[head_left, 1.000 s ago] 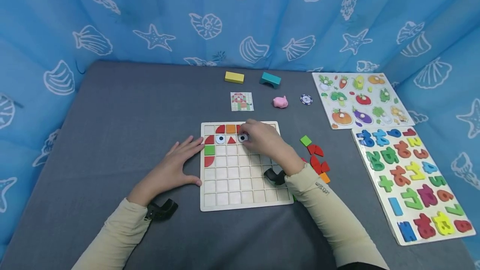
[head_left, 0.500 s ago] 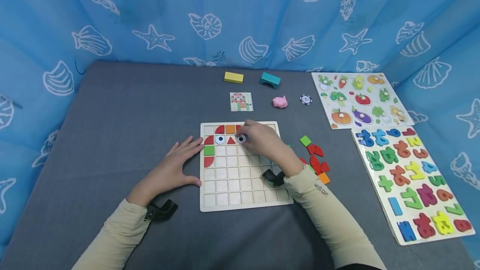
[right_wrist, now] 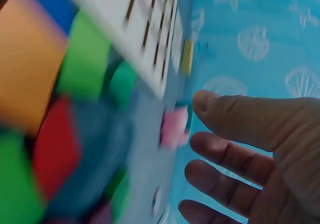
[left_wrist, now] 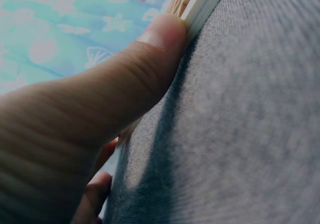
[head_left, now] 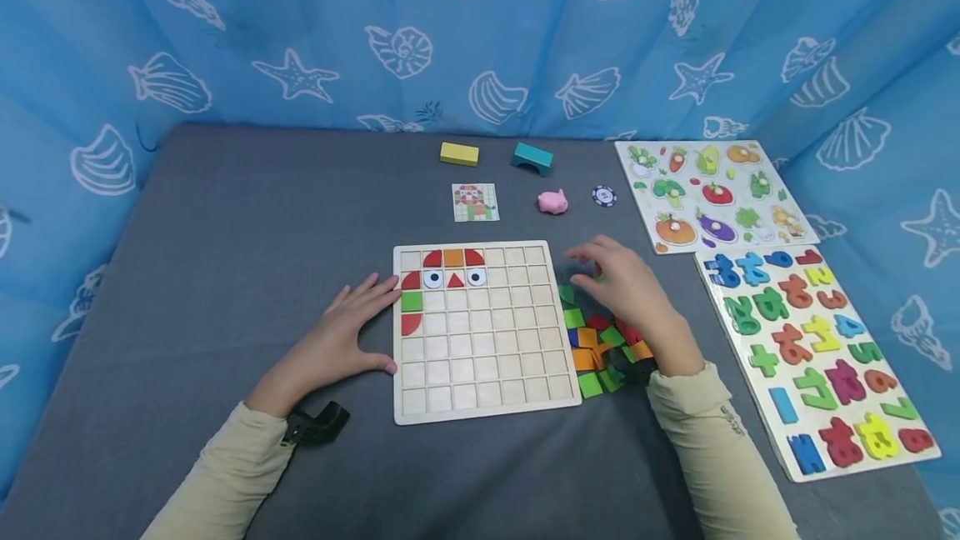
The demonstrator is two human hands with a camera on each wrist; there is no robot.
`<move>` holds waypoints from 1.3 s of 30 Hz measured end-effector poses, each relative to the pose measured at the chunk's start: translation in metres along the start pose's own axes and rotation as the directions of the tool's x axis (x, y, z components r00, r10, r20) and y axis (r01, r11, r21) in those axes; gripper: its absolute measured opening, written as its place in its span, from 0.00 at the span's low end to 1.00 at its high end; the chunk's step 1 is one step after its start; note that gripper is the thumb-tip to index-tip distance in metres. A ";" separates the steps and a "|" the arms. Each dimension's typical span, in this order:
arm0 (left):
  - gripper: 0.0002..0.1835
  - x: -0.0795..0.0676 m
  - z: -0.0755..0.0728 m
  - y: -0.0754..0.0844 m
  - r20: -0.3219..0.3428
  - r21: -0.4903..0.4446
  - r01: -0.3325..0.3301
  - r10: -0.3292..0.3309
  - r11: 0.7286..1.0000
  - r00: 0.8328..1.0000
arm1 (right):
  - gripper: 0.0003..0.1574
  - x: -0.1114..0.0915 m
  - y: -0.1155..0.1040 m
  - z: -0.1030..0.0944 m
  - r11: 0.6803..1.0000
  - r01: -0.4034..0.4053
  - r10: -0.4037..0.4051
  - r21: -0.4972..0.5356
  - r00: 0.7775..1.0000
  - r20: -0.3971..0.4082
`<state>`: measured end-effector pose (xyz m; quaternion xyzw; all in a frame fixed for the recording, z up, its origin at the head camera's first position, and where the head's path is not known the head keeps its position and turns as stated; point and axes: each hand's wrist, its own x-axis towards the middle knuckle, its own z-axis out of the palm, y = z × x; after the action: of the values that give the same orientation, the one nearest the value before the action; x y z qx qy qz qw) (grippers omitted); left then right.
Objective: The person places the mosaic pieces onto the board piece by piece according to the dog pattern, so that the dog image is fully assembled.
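A pale wooden grid board lies on the grey table. Its upper left cells hold red quarter-round tiles, an orange square, a green square, a red triangle and two eye tiles. My left hand rests at the board's left edge with fingers spread; in the left wrist view its thumb touches the board's side. My right hand hovers right of the board, fingers loosely bent and holding nothing. Below it lies a pile of coloured tiles, partly hidden by the wrist.
Behind the board lie a picture card, a yellow block, a teal arch block, a pink pig and a poker chip. At right are a vegetable puzzle and a number puzzle.
My right hand has let go of the second eye tile, which now lies in its cell, and has moved right, off the board. The left hand stays at the board's edge.
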<state>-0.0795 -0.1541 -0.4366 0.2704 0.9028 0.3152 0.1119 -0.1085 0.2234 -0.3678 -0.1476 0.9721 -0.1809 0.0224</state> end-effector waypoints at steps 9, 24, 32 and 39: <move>0.54 0.001 0.002 -0.003 -0.008 0.006 -0.014 0.014 1.000 1.000 | 0.18 -0.024 0.041 -0.003 0.994 -0.105 0.105 -0.010 0.994 -0.003; 0.55 0.001 0.002 -0.001 -0.025 0.010 -0.016 0.016 1.000 1.000 | 0.14 -0.034 0.054 0.000 0.988 -0.153 0.154 -0.021 0.981 0.117; 0.54 0.000 0.002 0.000 -0.021 0.012 -0.013 0.013 1.000 1.000 | 0.14 -0.032 0.048 0.002 0.984 -0.171 0.175 -0.042 0.978 0.109; 0.54 0.000 0.002 0.000 -0.033 0.007 -0.021 0.021 1.000 0.999 | 0.14 -0.031 0.039 0.007 0.982 -0.173 0.179 -0.079 0.980 0.084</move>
<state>-0.0791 -0.1532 -0.4381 0.2750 0.9026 0.3179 0.0927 -0.0891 0.2646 -0.3890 -0.0697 0.9852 -0.1365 0.0771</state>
